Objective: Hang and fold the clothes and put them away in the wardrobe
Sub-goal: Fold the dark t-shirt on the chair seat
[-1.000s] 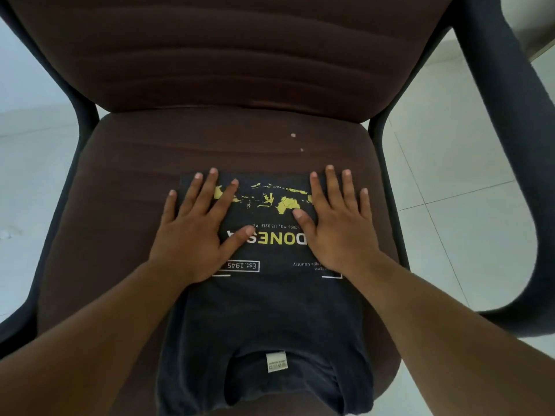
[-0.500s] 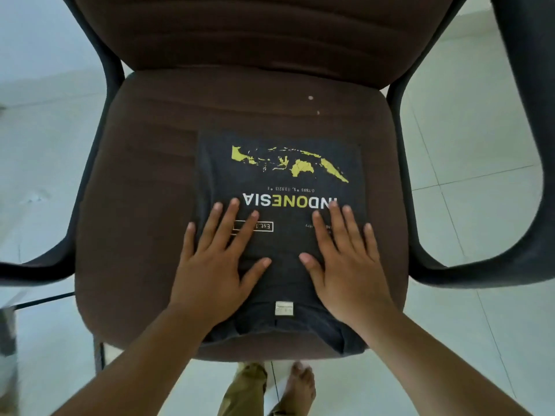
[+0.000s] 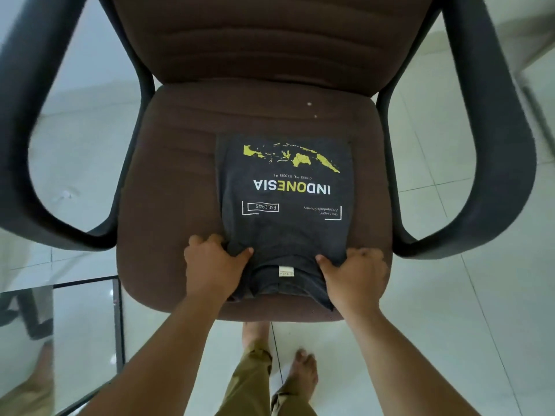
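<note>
A: Since half a second ago both hands have slid back from lying flat on the print to the near end of the T-shirt [image 3: 285, 226].

B: And now they grip it. The left hand [image 3: 211, 265] curls round the collar end's left side, thumb on top; the right hand [image 3: 357, 273] pinches the right side the same way.

A: The folded dark T-shirt lies on the brown seat of the office chair [image 3: 168, 205], print up, white neck label [image 3: 286, 271] between the thumbs.

B: Bare feet stand on the tiled floor [image 3: 450, 325] below.
</note>
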